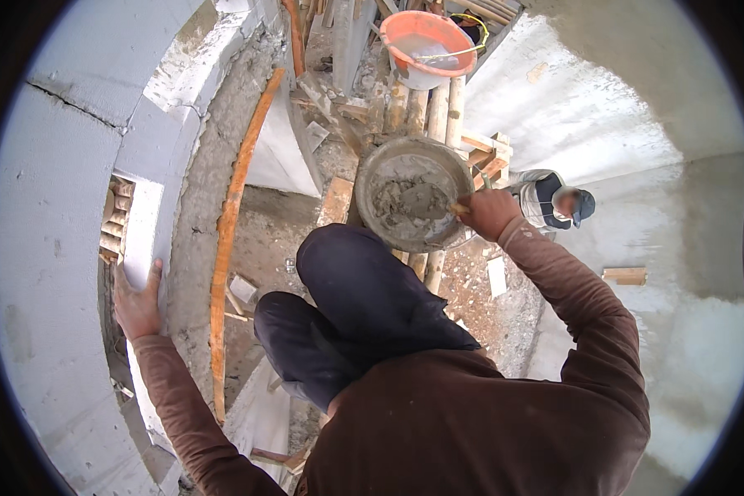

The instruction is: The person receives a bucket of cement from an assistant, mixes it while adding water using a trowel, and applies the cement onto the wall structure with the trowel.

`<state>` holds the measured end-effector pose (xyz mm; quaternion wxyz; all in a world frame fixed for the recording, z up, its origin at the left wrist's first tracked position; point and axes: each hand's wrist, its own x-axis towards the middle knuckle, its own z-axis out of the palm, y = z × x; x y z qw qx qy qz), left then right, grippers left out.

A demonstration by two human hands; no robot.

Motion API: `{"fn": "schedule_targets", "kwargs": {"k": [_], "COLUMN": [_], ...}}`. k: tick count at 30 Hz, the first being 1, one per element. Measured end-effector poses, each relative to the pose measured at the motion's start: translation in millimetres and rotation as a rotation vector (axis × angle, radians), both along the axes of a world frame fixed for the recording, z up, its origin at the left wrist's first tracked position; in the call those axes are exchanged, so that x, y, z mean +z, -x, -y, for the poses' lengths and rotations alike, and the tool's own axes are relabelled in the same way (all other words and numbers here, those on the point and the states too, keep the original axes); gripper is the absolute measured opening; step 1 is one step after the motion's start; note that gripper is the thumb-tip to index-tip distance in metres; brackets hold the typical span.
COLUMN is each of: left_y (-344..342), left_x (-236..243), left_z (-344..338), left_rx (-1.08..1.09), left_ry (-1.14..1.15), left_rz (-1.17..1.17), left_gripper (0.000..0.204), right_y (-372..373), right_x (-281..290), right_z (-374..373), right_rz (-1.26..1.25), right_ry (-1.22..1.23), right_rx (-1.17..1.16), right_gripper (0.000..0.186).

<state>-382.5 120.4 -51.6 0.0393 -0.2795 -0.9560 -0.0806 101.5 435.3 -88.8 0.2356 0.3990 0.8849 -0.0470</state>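
Note:
My left hand (137, 298) grips the edge of a white block (145, 223) at the narrow opening in the wall on the left, thumb on its face, the other fingers partly inside. My right hand (488, 212) holds the wooden handle of a trowel (426, 201), whose blade is in grey mortar (393, 186) in a round basin (372, 153). The basin stands just beyond my bent knees, on a platform of wooden poles (438, 112).
A red-rimmed bucket (401, 29) sits farther back on the poles. A person in a cap (558, 198) is below at the right, beside a pale wall (661, 231). A long curved plank (223, 273) runs along the left wall (58, 182). Rubble and timber lie below.

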Motion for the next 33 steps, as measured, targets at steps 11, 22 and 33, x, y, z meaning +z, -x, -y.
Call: {"fn": "schedule_targets", "kwargs": {"k": [11, 22, 33], "left_y": [8.8, 3.9, 4.9], "left_x": [-5.4, -2.4, -5.4], "left_z": [-0.5, -5.2, 2.2], "left_rx": [-0.012, -0.017, -0.017], "left_ry": [0.045, 0.03, -0.022], "left_rz": [-0.001, 0.021, 0.006], "left_gripper": [0.091, 0.091, 0.089], "right_y": [8.7, 25.7, -42.8], "right_x": [-84.6, -131.8, -68.6], "right_z": [4.6, 9.7, 4.2], "right_rz": [-0.06, -0.44, -0.982], "right_ry": [0.063, 1.003, 1.8], "right_rx": [-0.326, -1.189, -1.686], "right_gripper": [0.029, 0.039, 0.046]}}
